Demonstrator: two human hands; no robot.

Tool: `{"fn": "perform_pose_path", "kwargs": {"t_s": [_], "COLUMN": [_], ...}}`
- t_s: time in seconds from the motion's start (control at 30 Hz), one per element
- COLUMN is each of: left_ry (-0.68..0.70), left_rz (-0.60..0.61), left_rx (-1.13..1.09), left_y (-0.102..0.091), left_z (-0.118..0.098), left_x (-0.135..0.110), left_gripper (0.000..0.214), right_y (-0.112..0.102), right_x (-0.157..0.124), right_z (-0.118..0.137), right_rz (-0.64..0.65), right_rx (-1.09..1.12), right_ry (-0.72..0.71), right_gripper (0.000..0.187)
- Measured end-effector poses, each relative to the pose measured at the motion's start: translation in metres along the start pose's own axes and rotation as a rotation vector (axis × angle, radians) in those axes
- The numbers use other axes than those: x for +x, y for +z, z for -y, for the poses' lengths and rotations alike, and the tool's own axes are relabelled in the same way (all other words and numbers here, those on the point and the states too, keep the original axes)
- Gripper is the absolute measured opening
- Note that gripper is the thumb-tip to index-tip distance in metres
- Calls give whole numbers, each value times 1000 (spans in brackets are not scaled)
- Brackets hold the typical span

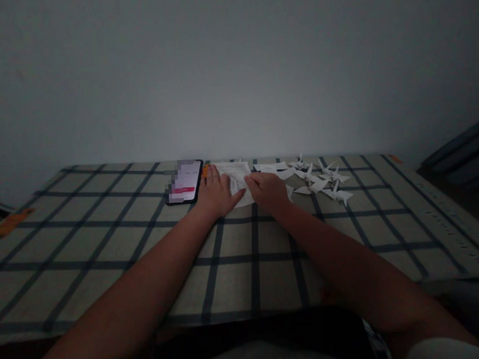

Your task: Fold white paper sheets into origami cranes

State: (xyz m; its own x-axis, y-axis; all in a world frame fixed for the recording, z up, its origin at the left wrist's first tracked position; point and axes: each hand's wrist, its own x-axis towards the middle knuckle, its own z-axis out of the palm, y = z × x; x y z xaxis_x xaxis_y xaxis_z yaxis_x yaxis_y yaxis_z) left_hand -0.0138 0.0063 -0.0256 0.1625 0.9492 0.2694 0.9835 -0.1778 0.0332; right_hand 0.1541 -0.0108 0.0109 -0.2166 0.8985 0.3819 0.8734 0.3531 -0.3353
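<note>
A white sheet of paper (238, 171) with faint printing or drawing lies on the checked cloth between my hands. My left hand (218, 192) rests flat on its left part, fingers stretched out and thumb spread to the right. At the sheet's right edge, my right hand (267, 190) is closed, pinching the paper between thumb and fingers. Several folded white paper cranes (312, 182) sit just right of my right hand. Part of the sheet is hidden beneath my left palm.
A lit smartphone (187, 182) lies left of my left hand. More white paper pieces (270, 167) lie behind my right hand. The checked tablecloth (118, 239) covers the table, which meets a plain wall (234, 72) at the back. The room is dim.
</note>
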Motion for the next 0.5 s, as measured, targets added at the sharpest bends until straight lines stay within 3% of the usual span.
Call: {"fn": "perform_pose_path", "kwargs": {"t_s": [0.3, 0.5], "left_ry": [-12, -5], "left_rz": [8, -57], "left_rx": [-27, 12], "left_y": [0, 1], "left_z": [1, -1], "left_x": [2, -2], "left_gripper": [86, 80], "right_y": [-2, 0], "right_x": [6, 8], "right_z": [-12, -17], "right_rz": [-180, -238], "right_rx": [359, 387], "right_ry": [138, 124], "right_gripper": [39, 39]}}
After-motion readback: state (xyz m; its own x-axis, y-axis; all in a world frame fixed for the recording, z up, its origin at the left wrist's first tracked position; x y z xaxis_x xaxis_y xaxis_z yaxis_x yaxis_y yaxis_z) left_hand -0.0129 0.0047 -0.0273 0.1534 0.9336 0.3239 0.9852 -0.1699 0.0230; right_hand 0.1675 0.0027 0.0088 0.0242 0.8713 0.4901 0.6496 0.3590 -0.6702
